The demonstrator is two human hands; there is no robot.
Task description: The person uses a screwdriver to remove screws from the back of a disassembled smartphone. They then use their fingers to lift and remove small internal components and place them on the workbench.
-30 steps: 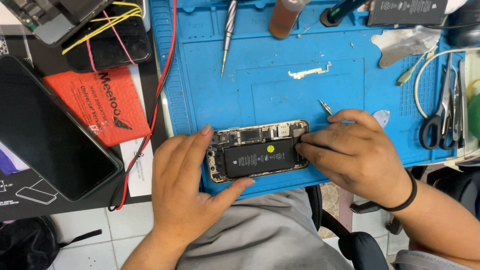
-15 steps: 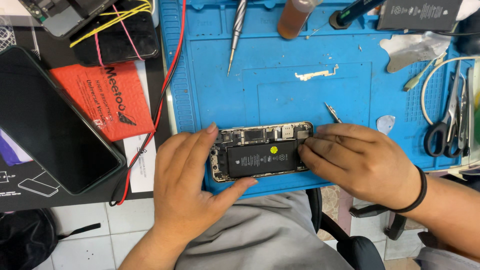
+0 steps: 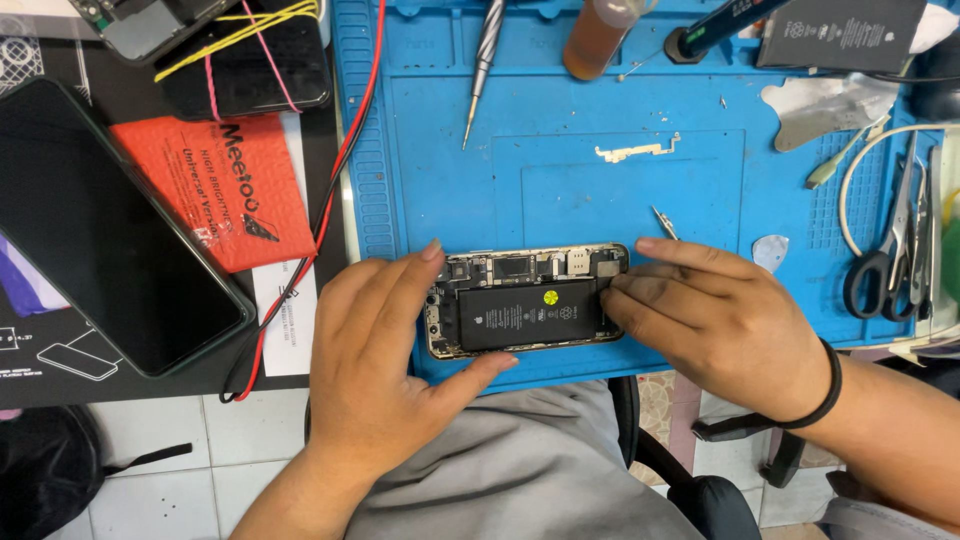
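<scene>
The opened phone (image 3: 525, 300) lies lengthwise between both hands: left hand (image 3: 375, 350) open, cupping its end; right hand (image 3: 720, 320) pressing fingertips on the other.

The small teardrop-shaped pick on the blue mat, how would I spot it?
Start at the blue mat and find the opened phone near its front edge. Just beyond the right hand lies the pick, pale, flat and teardrop-shaped, unlike the thin metal tip beside it.
</scene>
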